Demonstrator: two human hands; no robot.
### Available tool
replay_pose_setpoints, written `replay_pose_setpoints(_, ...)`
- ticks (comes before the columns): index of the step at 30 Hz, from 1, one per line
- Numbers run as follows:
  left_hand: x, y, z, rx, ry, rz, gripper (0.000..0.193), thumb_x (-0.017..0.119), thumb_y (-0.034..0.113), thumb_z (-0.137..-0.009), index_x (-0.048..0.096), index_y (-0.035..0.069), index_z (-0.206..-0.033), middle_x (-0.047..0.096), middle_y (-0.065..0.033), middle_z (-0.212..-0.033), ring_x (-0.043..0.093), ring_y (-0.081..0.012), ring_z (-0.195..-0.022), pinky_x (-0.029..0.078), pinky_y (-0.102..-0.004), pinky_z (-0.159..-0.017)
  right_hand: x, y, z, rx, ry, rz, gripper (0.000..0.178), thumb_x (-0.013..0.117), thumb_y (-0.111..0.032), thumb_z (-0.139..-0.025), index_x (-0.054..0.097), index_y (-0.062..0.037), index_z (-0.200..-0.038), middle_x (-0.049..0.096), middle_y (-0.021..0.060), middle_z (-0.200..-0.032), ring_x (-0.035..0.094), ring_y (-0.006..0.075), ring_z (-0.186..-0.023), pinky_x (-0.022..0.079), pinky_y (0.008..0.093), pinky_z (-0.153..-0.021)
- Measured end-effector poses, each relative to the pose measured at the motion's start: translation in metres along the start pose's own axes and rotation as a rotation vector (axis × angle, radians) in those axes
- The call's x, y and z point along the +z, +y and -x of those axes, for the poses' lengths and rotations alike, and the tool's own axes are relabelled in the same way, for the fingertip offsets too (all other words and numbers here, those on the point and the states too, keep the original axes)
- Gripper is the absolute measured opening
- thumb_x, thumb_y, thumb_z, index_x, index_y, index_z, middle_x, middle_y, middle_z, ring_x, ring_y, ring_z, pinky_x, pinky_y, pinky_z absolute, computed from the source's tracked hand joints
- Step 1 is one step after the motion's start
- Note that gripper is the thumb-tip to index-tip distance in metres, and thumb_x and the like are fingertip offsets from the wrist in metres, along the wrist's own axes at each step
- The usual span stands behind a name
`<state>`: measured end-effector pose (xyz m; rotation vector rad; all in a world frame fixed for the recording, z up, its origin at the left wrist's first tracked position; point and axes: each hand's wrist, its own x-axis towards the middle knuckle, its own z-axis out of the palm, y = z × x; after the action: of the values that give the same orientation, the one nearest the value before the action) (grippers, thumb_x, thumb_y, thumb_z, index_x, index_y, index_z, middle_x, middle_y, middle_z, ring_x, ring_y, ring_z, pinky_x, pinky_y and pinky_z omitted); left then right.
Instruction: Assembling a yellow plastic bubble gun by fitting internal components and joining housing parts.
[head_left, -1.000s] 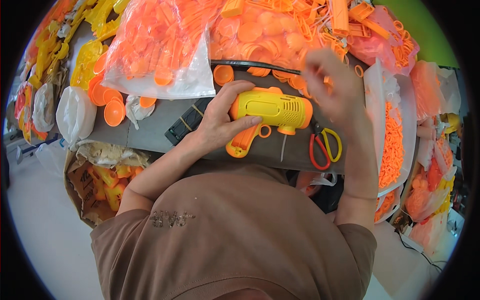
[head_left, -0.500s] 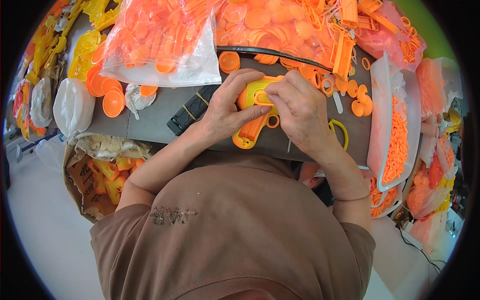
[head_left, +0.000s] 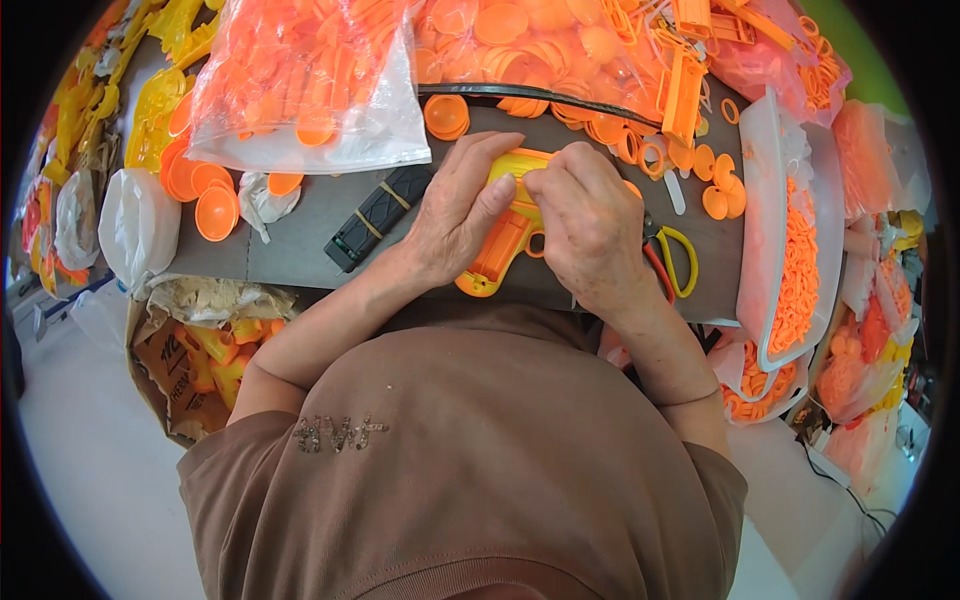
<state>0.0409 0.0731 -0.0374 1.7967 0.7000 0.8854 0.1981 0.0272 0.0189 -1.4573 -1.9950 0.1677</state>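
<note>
A yellow and orange toy gun (head_left: 505, 235) lies on the grey table (head_left: 300, 235), its orange handle pointing toward me. My left hand (head_left: 455, 210) is closed over its left side, with the thumb on the yellow body. My right hand (head_left: 590, 225) covers the gun's right part with bent fingertips pressing on the top of the body. Whether a small piece sits under those fingertips is hidden.
A black ribbed bar (head_left: 378, 215) lies left of my hands. Scissors with yellow and red handles (head_left: 675, 262) lie to the right. Clear bags of orange parts (head_left: 300, 80), loose orange discs (head_left: 205, 195), a white tray of small orange pieces (head_left: 790, 240) and a cardboard box (head_left: 190, 350) surround the work spot.
My right hand came down from the pile at the back onto the toy gun. The gun has shifted slightly and is now mostly covered by both hands.
</note>
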Motion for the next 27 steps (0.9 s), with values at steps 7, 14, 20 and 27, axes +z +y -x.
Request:
replay_pose_setpoints(7, 0.003, 0.004, 0.0, -0.008, -0.005, -0.054, 0.031, 0.047, 0.015, -0.095, 0.047, -0.004, -0.119, 0.048, -0.0213, -0.114, 0.05, -0.0339, -0.105, 0.04, -0.0364, -0.091, 0.004, -0.002, 0.006, -0.003, 0.054, 0.03, 0.017, 0.061, 0.003, -0.066, 0.058, -0.0032, -0.082, 0.05, 0.0081, -0.077, 0.054, 0.0248, -0.07, 0.045, 0.0349, -0.058)
replay_pose_setpoints(14, 0.005, 0.002, 0.006, -0.015, 0.057, -0.103, 0.029, 0.046, 0.01, -0.094, 0.047, -0.005, -0.119, 0.049, -0.0187, -0.112, 0.05, -0.0289, -0.103, 0.039, -0.0329, -0.091, -0.019, 0.018, 0.02, 0.098, 0.227, 0.061, 0.016, 0.064, 0.0, -0.076, 0.062, -0.0021, -0.092, 0.058, 0.0101, -0.089, 0.058, 0.0242, -0.08, 0.047, 0.0323, -0.067)
replay_pose_setpoints(20, 0.004, -0.001, 0.008, -0.043, 0.084, -0.017, 0.036, 0.044, 0.018, -0.097, 0.044, -0.006, -0.123, 0.048, -0.0178, -0.114, 0.047, -0.0263, -0.107, 0.036, -0.0321, -0.094, -0.047, 0.094, 0.074, 0.614, 0.164, 0.382, 0.019, 0.065, -0.007, -0.08, 0.062, -0.0007, -0.098, 0.057, 0.0117, -0.089, 0.059, 0.0256, -0.078, 0.046, 0.0346, -0.068)
replay_pose_setpoints(27, 0.002, 0.007, 0.008, 0.168, 0.145, -0.223, 0.039, 0.051, 0.013, -0.092, 0.044, -0.006, -0.125, 0.044, -0.0228, -0.126, 0.044, -0.0322, -0.117, 0.035, -0.0375, -0.1, -0.034, 0.098, 0.081, 0.65, 0.164, 0.354, 0.014, 0.066, -0.005, -0.077, 0.058, -0.0005, -0.087, 0.053, 0.0106, -0.085, 0.056, 0.0254, -0.073, 0.045, 0.0362, -0.066)
